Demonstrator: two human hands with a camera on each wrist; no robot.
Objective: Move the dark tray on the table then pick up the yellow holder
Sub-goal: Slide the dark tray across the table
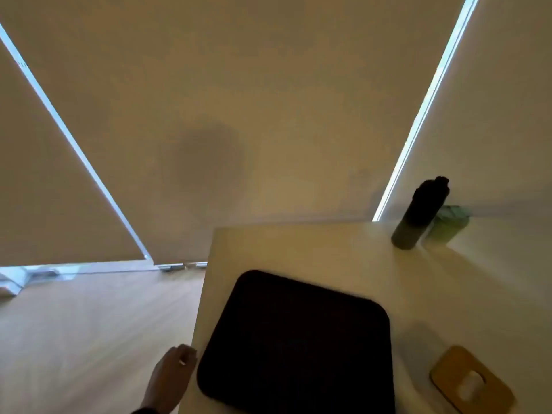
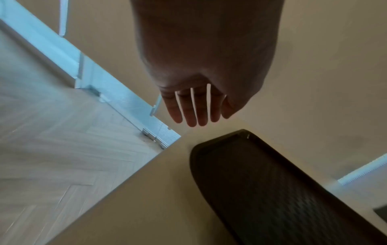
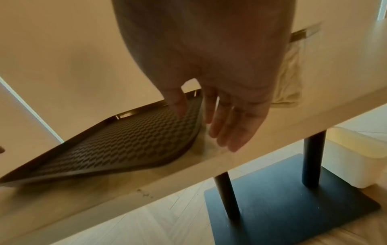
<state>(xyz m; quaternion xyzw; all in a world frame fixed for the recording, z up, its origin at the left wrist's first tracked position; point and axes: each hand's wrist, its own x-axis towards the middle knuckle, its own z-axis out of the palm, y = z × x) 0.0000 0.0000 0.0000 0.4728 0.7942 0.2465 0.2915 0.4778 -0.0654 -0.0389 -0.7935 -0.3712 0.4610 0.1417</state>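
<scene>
A dark tray (image 1: pixel 295 345) with a patterned bottom lies on the pale table (image 1: pixel 298 249), near its left edge. To the tray's right lies the yellow holder (image 1: pixel 469 380), flat, with a cut-out in it. My left hand (image 1: pixel 179 363) hangs just off the table's left edge beside the tray (image 2: pixel 272 190); in the left wrist view my left hand (image 2: pixel 194 109) holds nothing and its fingers are straight. My right hand (image 3: pixel 205 126) is at a corner of the tray (image 3: pixel 125 142), thumb on the tray's inside by the rim, straight fingers (image 3: pixel 234 132) outside it over the table.
A dark bottle (image 1: pixel 421 216) and a green container (image 1: pixel 448 224) stand at the table's far right corner against the wall. Wooden floor lies left of the table. Below are black table legs on a base plate (image 3: pixel 293 199) and a white bin (image 3: pixel 356 157).
</scene>
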